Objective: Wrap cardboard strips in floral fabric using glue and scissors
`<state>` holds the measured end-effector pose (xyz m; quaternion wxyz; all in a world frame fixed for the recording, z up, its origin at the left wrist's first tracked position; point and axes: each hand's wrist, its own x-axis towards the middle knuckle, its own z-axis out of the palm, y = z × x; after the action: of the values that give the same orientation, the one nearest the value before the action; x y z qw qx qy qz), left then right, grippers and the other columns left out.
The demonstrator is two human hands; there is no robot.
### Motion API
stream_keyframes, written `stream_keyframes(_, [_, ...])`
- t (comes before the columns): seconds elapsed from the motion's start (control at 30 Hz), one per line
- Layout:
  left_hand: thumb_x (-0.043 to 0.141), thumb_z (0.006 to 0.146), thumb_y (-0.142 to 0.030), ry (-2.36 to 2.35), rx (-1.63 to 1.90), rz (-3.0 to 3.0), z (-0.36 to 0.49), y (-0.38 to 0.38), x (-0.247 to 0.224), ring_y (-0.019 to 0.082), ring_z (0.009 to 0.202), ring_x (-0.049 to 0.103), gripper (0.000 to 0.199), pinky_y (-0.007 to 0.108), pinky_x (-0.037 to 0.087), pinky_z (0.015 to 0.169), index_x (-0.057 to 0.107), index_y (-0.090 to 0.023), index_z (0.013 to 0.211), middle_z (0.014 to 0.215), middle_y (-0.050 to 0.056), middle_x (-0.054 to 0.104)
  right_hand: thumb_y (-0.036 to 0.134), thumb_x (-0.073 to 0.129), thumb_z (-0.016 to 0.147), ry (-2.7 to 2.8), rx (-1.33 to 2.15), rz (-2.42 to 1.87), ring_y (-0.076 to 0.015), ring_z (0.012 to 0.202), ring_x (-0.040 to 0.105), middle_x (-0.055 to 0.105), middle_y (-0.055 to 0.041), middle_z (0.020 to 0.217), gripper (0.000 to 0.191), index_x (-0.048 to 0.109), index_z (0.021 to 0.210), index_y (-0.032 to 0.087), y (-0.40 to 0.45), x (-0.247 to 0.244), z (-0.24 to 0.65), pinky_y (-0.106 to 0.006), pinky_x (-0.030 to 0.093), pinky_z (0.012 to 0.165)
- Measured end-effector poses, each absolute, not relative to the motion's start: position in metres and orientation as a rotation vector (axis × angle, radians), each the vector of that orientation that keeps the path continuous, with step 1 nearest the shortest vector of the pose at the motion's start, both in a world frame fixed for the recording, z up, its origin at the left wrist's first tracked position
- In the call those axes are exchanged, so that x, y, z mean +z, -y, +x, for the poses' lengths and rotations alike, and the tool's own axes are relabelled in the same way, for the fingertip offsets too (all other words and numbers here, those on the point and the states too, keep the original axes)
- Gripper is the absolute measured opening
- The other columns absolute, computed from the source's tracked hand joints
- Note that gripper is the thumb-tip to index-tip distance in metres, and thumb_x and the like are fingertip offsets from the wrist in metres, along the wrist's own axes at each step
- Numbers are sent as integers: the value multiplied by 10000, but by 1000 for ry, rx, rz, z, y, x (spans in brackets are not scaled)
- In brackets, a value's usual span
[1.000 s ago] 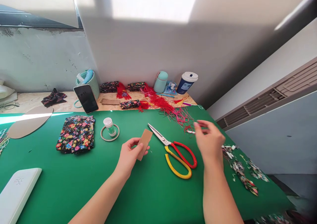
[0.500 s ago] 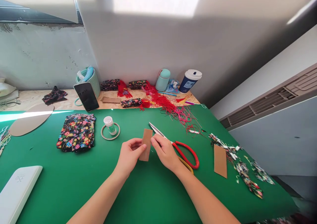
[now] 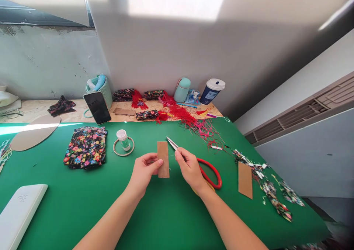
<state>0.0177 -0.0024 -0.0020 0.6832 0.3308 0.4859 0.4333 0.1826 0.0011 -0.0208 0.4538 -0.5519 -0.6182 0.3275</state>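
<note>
My left hand (image 3: 145,171) pinches a narrow brown cardboard strip (image 3: 163,156) between thumb and fingers, holding it upright above the green table. Just to its right, my right hand (image 3: 189,168) is closed in a pinch, apart from the strip. A faint pale line, perhaps a thread, shows between the two; what the right fingers hold is too fine to make out. Under the right hand lie scissors with red handles (image 3: 212,172), their blades (image 3: 172,142) pointing to the far left and partly hidden by the hand.
Left of my hands are a small white bottle (image 3: 123,139) inside a ring and a floral fabric stack (image 3: 86,146). At the right lie a cardboard piece (image 3: 245,180) and fabric scraps (image 3: 273,196). Behind are a phone (image 3: 96,108), red tassels (image 3: 179,111) and a cup (image 3: 212,91).
My right hand has moved off the cardboard strip, a little to the right. The strip has turned to face me more squarely in my left hand.
</note>
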Motion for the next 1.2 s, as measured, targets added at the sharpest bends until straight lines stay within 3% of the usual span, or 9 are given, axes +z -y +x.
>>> stream_keyframes(0.27, [854,561,-364,-1005,977,633,19,2,-2,201,798,643,433,293,546,627,695,-123,884,878,93,686,361,408,923,1543,868,-1346,-114,521,316,338,51,565,300,445,665,214,0,-15,183,-245,285,481])
stream_keyframes(0.53, [861,551,-354,-1012,1008,609,19,0,-3,188,770,647,421,286,548,629,693,-124,860,841,74,684,311,416,895,1818,917,-1254,-119,546,345,351,43,573,329,338,590,217,2,-12,180,-257,305,526])
stream_keyframes(1.07, [862,550,-336,-929,994,563,19,1,0,177,752,651,397,304,543,674,669,-131,830,828,61,688,227,382,862,1915,660,-1332,-120,514,344,347,47,551,263,312,608,232,2,-13,178,-244,307,498])
stream_keyframes(1.2, [859,562,-291,-895,978,501,18,-1,-2,155,735,651,357,287,527,712,658,-142,817,814,47,688,279,397,863,1829,553,-1458,-123,513,398,421,34,551,264,387,605,226,-4,-14,185,-239,342,506])
